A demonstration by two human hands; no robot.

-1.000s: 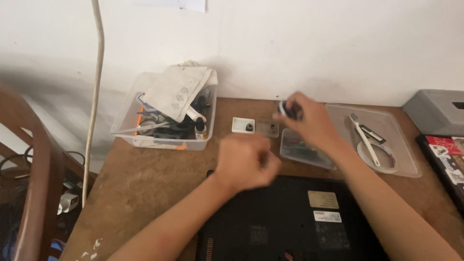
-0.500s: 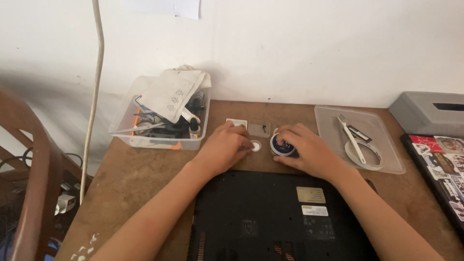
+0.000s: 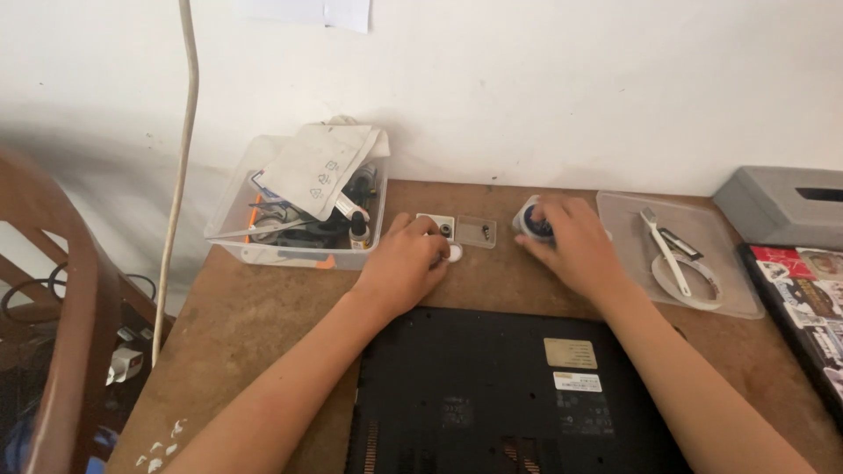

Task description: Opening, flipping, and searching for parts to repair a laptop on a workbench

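My left hand (image 3: 406,263) rests on the brown table (image 3: 263,325) with its fingers curled on a small white round cap (image 3: 454,254). To its right, my right hand (image 3: 572,247) grips a small round jar (image 3: 530,219) with a dark top, which stands on the table. Two small clear square boxes (image 3: 436,225) (image 3: 477,232) lie between the hands, near the wall. A black laptop (image 3: 509,395) lies upside down in front of me, below both hands.
A clear plastic bin (image 3: 235,237) of cables, tools and a white paper packet stands at the back left. To the right, a clear tray (image 3: 632,230) holds a white tool and a ring. A grey box (image 3: 777,206) and a printed book (image 3: 808,290) lie far right. A wooden chair (image 3: 61,351) and a white cable (image 3: 182,175) are at left.
My left hand moved from above the laptop up to the jar and now holds the white cap to its left. My right hand stayed on the jar.
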